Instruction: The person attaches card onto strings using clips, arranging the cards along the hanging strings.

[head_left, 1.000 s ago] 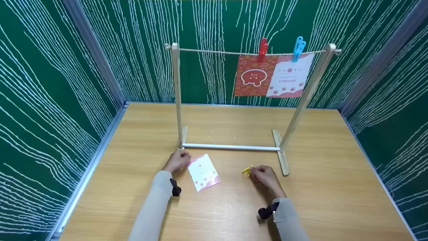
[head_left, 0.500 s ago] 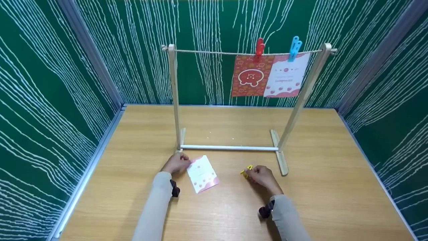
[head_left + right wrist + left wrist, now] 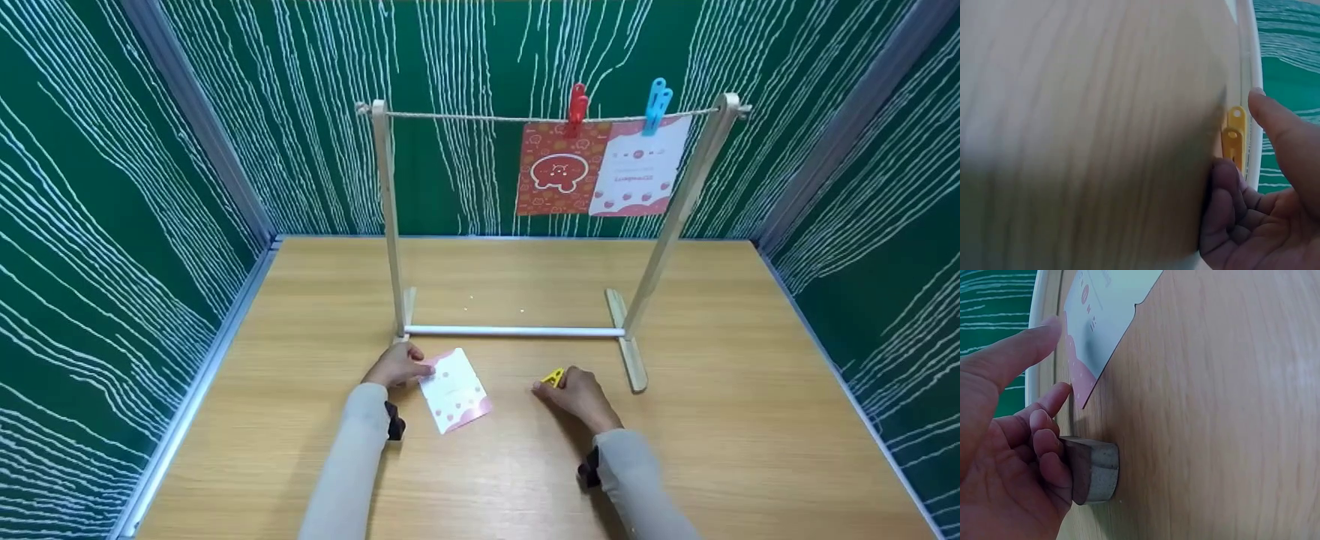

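A pink-and-white card [image 3: 454, 390] lying flat on the table [image 3: 750, 420] is touched at its edge by the left hand [image 3: 395, 365], fingers loosely curled. A yellow clothespin [image 3: 553, 376] is pinched by the right hand [image 3: 576, 394].

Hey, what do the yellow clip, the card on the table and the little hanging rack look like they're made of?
The yellow clip looks like moulded plastic: flat solid colour, smooth surface. The card seems thin printed paper or cardstock, matte, lying flat. The rack looks like pale unfinished wood with visible grain, a twine-like line on top; its white bottom bar could be plastic or painted.
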`<act>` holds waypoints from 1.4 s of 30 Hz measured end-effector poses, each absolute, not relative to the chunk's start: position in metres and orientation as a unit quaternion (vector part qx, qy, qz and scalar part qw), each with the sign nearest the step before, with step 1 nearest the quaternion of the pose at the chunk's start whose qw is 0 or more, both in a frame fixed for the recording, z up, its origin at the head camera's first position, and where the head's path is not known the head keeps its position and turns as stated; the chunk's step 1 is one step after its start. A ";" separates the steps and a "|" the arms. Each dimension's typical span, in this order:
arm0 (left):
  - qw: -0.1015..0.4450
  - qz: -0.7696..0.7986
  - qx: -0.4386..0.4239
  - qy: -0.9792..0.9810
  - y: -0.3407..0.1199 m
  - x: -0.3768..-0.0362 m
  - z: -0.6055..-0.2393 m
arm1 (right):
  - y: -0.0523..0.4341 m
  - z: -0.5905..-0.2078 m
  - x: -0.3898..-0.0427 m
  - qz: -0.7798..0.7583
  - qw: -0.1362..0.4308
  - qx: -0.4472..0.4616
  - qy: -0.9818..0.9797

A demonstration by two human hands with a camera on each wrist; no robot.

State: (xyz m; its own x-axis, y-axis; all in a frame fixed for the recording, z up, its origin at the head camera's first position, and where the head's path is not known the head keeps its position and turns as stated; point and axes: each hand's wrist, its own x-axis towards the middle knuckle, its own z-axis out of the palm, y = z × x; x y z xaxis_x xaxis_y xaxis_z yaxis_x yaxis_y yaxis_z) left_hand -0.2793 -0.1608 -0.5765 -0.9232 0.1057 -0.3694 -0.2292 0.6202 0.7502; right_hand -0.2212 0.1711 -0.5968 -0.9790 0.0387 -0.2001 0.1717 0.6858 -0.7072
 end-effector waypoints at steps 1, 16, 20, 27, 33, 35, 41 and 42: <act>0.194 0.433 -0.036 0.880 -0.161 -0.280 -0.577 | 0.170 -0.597 -0.222 -0.387 0.080 0.054 0.917; 0.197 0.426 -0.054 0.881 -0.162 -0.280 -0.578 | 0.168 -0.600 -0.228 -0.343 0.095 0.043 0.933; 0.196 0.432 -0.049 0.879 -0.162 -0.279 -0.577 | 0.168 -0.600 -0.231 -0.359 0.101 0.052 0.927; 0.192 0.434 -0.036 0.879 -0.161 -0.278 -0.577 | 0.169 -0.601 -0.238 -0.347 0.089 0.052 0.932; 0.182 0.432 -0.020 0.883 -0.161 -0.278 -0.577 | 0.169 -0.602 -0.240 -0.311 0.075 0.040 0.947; 0.182 0.433 -0.022 0.883 -0.161 -0.280 -0.578 | 0.169 -0.601 -0.240 -0.306 0.086 0.047 0.947; 0.181 0.434 -0.018 0.882 -0.161 -0.281 -0.581 | 0.169 -0.599 -0.239 -0.307 0.119 0.056 0.943; 0.181 0.431 -0.016 0.884 -0.161 -0.282 -0.581 | 0.169 -0.598 -0.239 -0.311 0.121 0.054 0.941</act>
